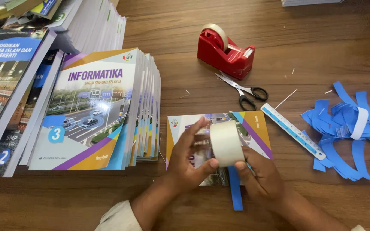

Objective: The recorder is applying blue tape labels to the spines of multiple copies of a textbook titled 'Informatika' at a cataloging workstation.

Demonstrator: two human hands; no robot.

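I see both hands closed on one roll of clear tape, held on edge above a book lying flat on the wooden table. The left hand wraps the roll's left flank, thumb pressed under its lower rim and fingers spread up over the top. The right hand grips the roll's lower right edge, fingers curled against it. Directly beneath the grip a blue paper strip runs from the book's lower edge toward me, partly under the right hand.

Beyond the grip, a red tape dispenser stands on the table, with black-handled scissors between it and the book. To the right of the grip lies a ruler, slanted, and past it a heap of blue paper offcuts. Left of the grip stands a stack of textbooks, near the book but apart from it.
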